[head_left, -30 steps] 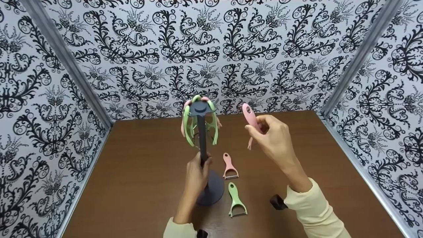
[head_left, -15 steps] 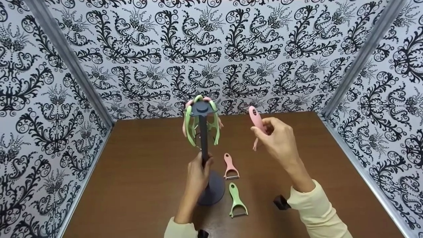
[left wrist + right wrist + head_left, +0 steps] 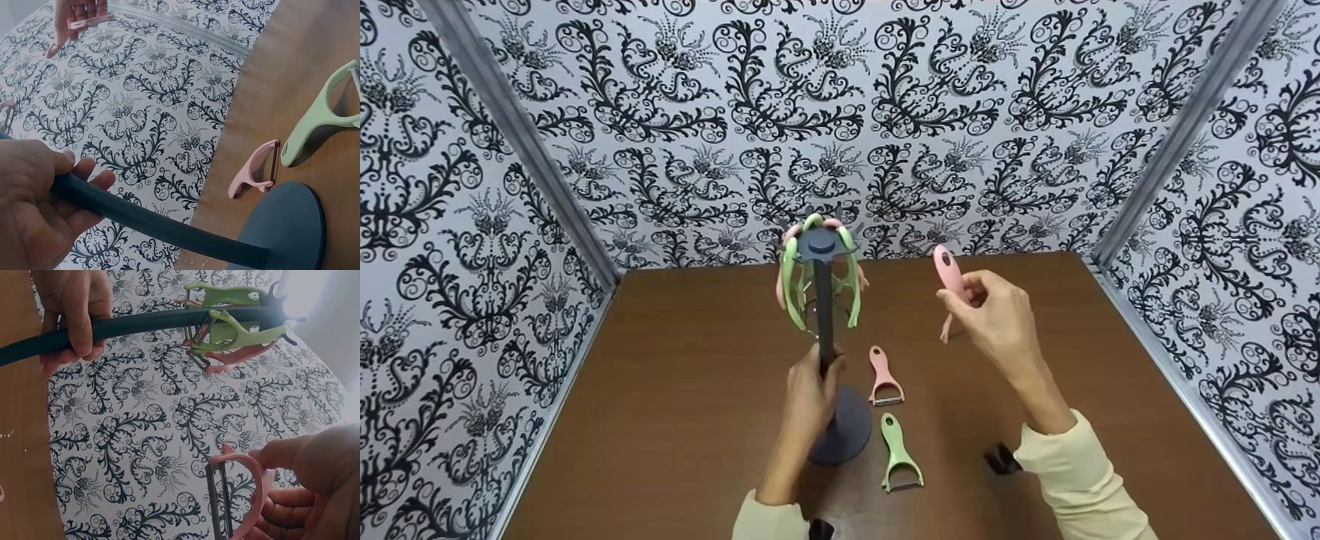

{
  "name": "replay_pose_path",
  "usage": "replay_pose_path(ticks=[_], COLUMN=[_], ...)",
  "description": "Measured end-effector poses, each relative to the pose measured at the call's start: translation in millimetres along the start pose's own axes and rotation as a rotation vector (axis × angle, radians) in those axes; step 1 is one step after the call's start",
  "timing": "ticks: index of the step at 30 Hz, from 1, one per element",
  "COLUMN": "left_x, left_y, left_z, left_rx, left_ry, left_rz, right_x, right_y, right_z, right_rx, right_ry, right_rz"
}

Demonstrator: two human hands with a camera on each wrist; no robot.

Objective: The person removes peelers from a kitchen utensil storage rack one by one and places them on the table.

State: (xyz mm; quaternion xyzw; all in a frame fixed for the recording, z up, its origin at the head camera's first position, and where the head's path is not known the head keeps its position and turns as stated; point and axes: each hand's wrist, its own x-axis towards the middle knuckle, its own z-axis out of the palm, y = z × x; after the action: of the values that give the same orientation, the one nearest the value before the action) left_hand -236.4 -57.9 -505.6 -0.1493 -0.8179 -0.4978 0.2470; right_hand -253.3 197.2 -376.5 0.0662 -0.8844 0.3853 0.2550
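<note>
My left hand grips the dark post of a utensil stand, whose round base is on the table. Green peelers and pink ones hang from the hooks around its top. To the right of the stand, my right hand pinches a pink peeler by its handle, holed end up. In the right wrist view that held peeler's blade faces the stand. Beside the base lie another pink peeler and a green peeler, both flat on the wood.
The brown wooden table is enclosed by patterned black-and-white walls with grey metal edging. A dark strap hangs beside the right sleeve.
My right hand, with the pink peeler, has shifted a little right and down, away from the stand. My left hand keeps its grip on the post.
</note>
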Motion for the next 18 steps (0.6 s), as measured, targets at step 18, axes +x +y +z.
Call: replay_pose_path(ticks=[18], left_x=[0.5], left_y=[1.7], left_z=[0.2], left_rx=[-0.011], left_ry=[0.006], left_rz=[-0.006], right_x=[-0.6], right_y=[18], right_z=[4], right_rx=[-0.033], right_ry=[-0.036], right_rz=[0.056])
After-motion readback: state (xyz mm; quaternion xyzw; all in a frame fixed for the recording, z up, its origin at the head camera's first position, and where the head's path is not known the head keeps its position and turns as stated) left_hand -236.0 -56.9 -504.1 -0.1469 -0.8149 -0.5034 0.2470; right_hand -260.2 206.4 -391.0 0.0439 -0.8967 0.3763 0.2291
